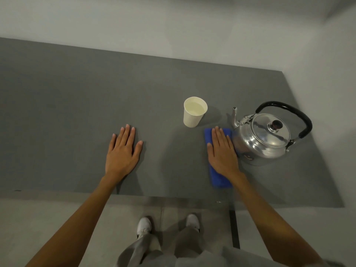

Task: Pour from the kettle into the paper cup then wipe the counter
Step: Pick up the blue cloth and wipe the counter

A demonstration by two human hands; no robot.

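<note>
the right hand (223,151) lies flat, fingers straight, pressing a folded blue cloth (219,178) whose long axis runs away from the body; it grips nothing. the left hand (123,151) rests open on bare counter (57,112). the kettle (267,135) touches the cloth's right edge; beyond, the filled paper cup (194,112). no readable writing.

Grey counter (77,112), carrying paper cup (193,115), steel kettle (264,137), blue cloth (217,174); left hand (123,151) flat on it.

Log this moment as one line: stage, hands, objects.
stage: wiping | right hand flat on blue cloth | left hand flat on counter | paper cup filled | kettle upright
</note>
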